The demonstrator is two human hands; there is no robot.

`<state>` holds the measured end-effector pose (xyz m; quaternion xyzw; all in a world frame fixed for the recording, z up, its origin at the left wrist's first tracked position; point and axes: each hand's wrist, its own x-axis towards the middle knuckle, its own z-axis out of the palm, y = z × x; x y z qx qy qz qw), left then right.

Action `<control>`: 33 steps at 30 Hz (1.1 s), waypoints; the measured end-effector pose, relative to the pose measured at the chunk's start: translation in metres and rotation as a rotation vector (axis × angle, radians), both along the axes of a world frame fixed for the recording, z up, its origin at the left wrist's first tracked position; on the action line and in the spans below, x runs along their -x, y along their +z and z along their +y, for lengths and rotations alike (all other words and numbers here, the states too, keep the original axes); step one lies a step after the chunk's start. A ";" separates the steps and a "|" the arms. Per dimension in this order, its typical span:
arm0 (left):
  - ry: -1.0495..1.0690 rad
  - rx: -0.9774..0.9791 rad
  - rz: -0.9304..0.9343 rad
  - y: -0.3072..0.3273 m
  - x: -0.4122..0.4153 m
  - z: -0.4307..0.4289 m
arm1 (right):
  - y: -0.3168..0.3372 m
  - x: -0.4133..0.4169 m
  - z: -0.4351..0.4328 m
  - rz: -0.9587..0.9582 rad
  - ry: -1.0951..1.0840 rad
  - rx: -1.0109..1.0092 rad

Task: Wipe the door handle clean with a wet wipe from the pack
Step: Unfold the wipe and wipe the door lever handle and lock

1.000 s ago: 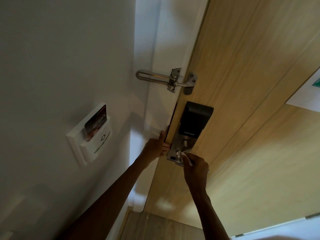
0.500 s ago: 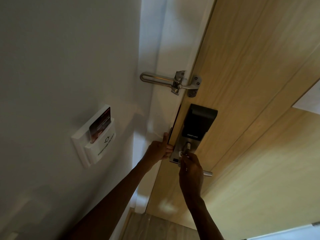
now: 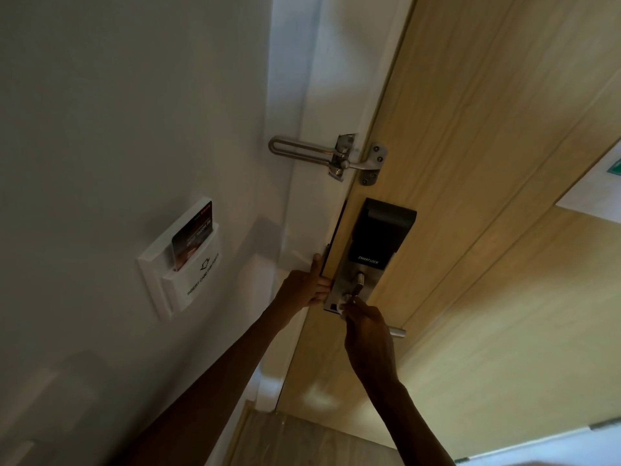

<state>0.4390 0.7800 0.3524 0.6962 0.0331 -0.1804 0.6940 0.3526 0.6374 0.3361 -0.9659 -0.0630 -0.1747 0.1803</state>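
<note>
Brushed-metal door handle (image 3: 396,332) projecting from the lock plate (image 3: 349,290) on the wooden door (image 3: 470,163), right hand (image 3: 368,334) covering it, fingers closing on a white wet wipe (image 3: 343,302), left hand (image 3: 304,287) gripping the door edge, fingers curling around it.

Left hand (image 3: 304,286): arm extended, thumb raised, fingers curled. Right hand (image 3: 368,334): arm extended, fingers closed, knuckles toward camera.

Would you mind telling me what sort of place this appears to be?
Most likely a hotel room entrance: a key card sits in a wall slot marked for power, the wooden door carries a smart lock, and a swing-bar door guard is mounted above it.
</note>
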 end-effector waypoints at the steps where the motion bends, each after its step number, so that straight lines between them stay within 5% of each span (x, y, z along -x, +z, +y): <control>1: -0.009 -0.003 0.001 0.000 0.000 0.000 | 0.004 0.003 -0.001 0.000 0.023 -0.005; 6: -0.014 -0.014 0.007 0.001 -0.001 0.000 | 0.026 0.007 -0.030 0.075 0.044 -0.230; 10: 0.010 -0.001 0.031 0.001 -0.002 0.000 | 0.021 0.003 -0.048 -0.012 -0.151 -0.435; 26: -0.003 0.052 0.108 0.005 0.002 0.000 | 0.018 -0.001 -0.041 0.044 0.062 -0.220; 33: -0.028 -0.005 0.027 0.008 0.005 0.002 | 0.013 -0.018 -0.045 0.028 -0.233 -0.306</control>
